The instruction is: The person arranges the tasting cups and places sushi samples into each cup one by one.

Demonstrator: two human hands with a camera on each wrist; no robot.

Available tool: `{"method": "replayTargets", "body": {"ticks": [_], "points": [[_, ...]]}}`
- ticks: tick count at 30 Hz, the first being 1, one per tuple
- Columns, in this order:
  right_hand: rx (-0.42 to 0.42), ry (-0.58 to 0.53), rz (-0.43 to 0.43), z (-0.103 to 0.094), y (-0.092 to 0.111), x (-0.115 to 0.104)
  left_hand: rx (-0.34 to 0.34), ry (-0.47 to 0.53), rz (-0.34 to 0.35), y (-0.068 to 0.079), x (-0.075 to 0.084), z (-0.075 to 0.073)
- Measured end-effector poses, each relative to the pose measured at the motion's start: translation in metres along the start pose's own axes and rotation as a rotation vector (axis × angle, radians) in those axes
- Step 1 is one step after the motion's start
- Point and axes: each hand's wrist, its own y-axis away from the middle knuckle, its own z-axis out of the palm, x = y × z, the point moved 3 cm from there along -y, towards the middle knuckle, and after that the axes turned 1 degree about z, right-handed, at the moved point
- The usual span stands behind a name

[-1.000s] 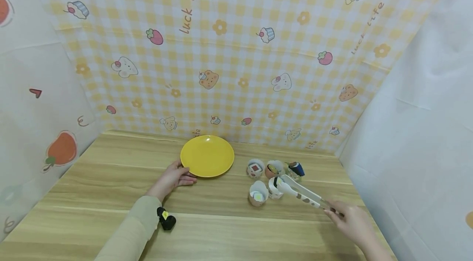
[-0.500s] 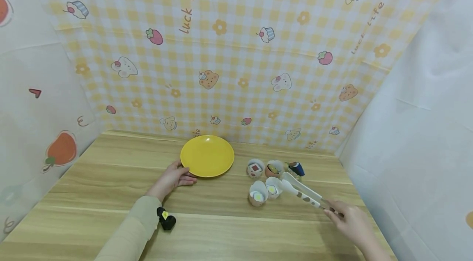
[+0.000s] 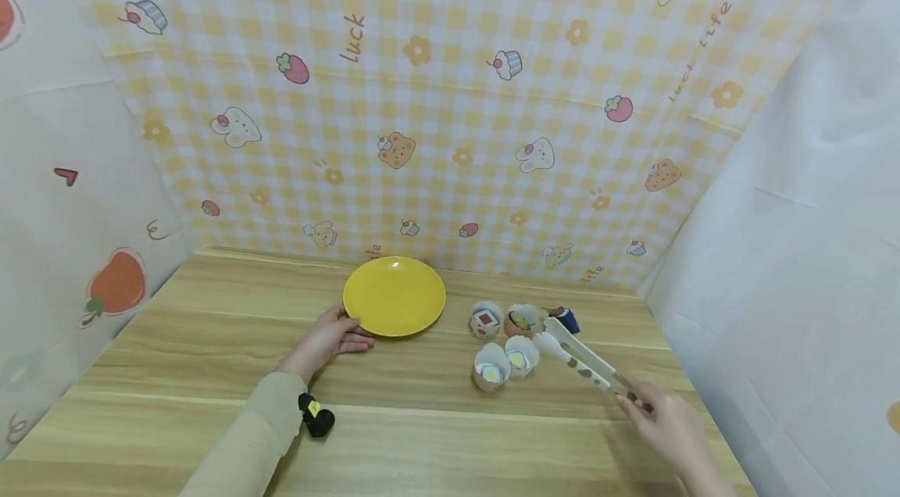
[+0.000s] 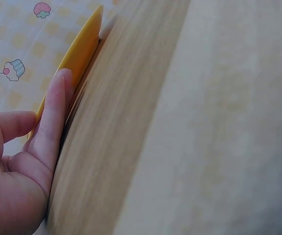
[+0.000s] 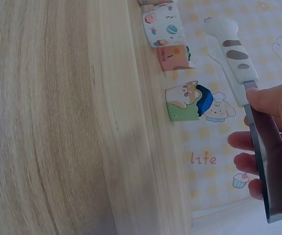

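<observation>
My left hand point(image 3: 330, 342) pinches the near left rim of a yellow plate point(image 3: 394, 298), thumb on top and fingers underneath. In my right hand point(image 3: 664, 419) I grip kitchen tongs point(image 5: 236, 54) with metal arms and white, brown-spotted paw ends. Nothing shows between the tong ends, which hang beside a cluster of small printed paper cups. Two front cups point(image 3: 490, 384) hold white pieces with yellow centres. A white piece with a red square point(image 3: 485, 319) sits in the back left cup. Behind the tongs, a dark blue piece point(image 5: 204, 100) sticks out of a green dog-print cup point(image 5: 180, 113).
A wooden table point(image 3: 422, 450) lies under everything. Right behind the plate and cups rises a yellow checked cloth point(image 3: 450, 169). White cloths hang at both sides. A black device point(image 3: 318, 417) is strapped at the left wrist.
The tongs have drawn away from the front right cup, up and to the right. Its piece, first showing a dark band, now shows a yellow centre. The left hand and plate keep still.
</observation>
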Motion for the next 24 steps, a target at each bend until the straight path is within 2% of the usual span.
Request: {"method": "replayTargets", "body": {"ticks": [8, 18, 24], "points": [[0.034, 0.04, 0.037, 0.0014, -0.0014, 0.0014, 0.0, 0.001, -0.004, -0.0012, 0.0011, 0.0002], [0.018, 0.035, 0.172, 0.004, -0.0042, 0.0076, -0.015, 0.01, 0.005, 0.0011, 0.0013, 0.0002], [0.004, 0.01, 0.224, 0.0023, -0.0062, 0.0093, -0.021, 0.009, 0.013, 0.002, 0.0008, 0.0005]]}}
